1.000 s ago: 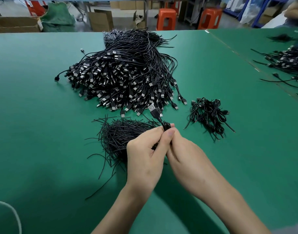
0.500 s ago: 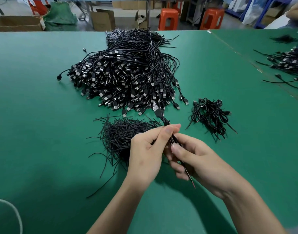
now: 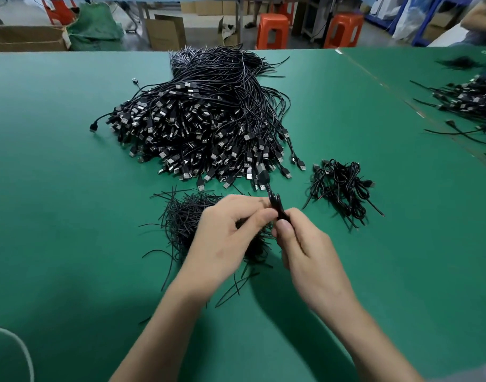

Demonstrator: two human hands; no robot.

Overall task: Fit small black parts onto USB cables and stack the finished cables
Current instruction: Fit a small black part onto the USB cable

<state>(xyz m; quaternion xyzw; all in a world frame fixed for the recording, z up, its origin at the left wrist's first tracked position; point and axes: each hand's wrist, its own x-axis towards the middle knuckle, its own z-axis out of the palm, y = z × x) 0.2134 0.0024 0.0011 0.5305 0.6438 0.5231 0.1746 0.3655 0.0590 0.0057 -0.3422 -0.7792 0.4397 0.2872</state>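
Mid-frame, my left hand (image 3: 230, 232) and right hand (image 3: 305, 249) pinch a seemingly light, floppy USB cable (image 3: 274, 204) near its stiffer end.

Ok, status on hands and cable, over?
Left hand and right hand both pinch one cable, plug end pointing away. Thin strands under left hand. Small pile at right, nothing between.

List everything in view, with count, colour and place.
table: one, green, under everything
cable heap: one, black, table centre
strand pile: one, black, in front of heap
bundled cables: one pile, black, right of heap
second heap: one, black, far right
stools: two, orange, behind table
boxes: several, brown, background floor
sack: one, green, back left
cord: one, white, bottom left
held cable: one, black, between both hands
left hand: one, pinches held cable
right hand: one, pinches held cable
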